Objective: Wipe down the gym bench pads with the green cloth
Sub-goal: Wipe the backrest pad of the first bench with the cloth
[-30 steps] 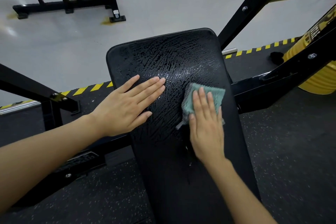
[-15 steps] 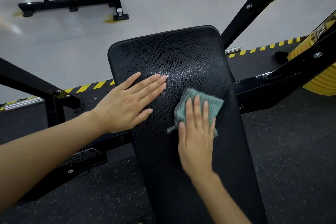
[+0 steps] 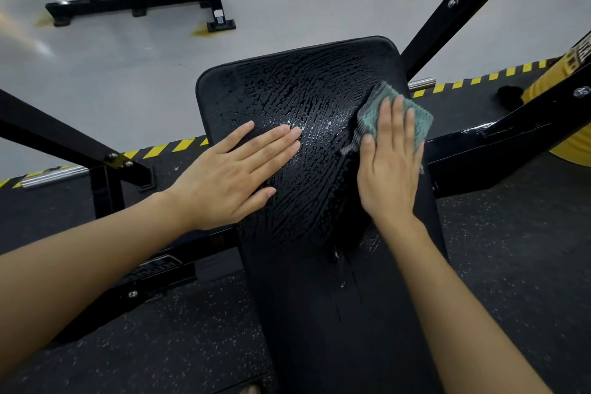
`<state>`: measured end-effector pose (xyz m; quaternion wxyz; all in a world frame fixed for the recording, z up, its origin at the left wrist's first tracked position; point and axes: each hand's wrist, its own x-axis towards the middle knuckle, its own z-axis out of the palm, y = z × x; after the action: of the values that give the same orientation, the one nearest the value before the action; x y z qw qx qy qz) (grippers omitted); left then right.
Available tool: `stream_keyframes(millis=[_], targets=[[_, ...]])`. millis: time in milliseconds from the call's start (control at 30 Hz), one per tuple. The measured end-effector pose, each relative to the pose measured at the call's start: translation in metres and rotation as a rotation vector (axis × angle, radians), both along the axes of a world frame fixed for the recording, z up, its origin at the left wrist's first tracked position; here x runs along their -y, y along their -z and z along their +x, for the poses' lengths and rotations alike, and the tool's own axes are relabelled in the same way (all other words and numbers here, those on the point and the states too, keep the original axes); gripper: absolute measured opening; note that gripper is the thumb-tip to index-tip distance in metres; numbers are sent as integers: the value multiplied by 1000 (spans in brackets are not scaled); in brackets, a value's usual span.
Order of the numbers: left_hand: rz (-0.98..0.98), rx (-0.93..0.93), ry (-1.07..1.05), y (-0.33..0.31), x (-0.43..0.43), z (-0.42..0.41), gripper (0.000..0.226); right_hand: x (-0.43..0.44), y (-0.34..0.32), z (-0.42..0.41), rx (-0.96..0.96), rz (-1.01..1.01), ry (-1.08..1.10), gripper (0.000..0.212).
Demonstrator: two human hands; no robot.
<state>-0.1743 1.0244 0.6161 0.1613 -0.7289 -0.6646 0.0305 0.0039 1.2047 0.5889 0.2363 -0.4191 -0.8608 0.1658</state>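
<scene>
The black bench pad (image 3: 307,96) is wet, its far half streaked with beaded liquid. The green cloth (image 3: 415,120) lies at the pad's right edge and seems to overhang it slightly toward the black frame bar (image 3: 499,141). The right hand (image 3: 391,169) lies flat on the cloth, fingers straight and pressing it down. The cloth's far corners show beyond the fingertips. The left hand (image 3: 233,169) rests palm down on the pad's left side, fingers straight and together, grasping nothing. A strip of wet pad separates it from the cloth. Thin runs of liquid trail down the pad below the right wrist.
</scene>
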Motion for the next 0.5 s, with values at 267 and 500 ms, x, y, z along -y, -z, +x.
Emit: stream_keyframes(millis=[267, 500], targets=[[17, 6, -2, 0, 0, 1, 63, 59, 6, 8, -14, -66, -30, 57], [25, -8, 8, -1, 0, 2, 64, 137, 38, 32, 54, -38, -75, 57]])
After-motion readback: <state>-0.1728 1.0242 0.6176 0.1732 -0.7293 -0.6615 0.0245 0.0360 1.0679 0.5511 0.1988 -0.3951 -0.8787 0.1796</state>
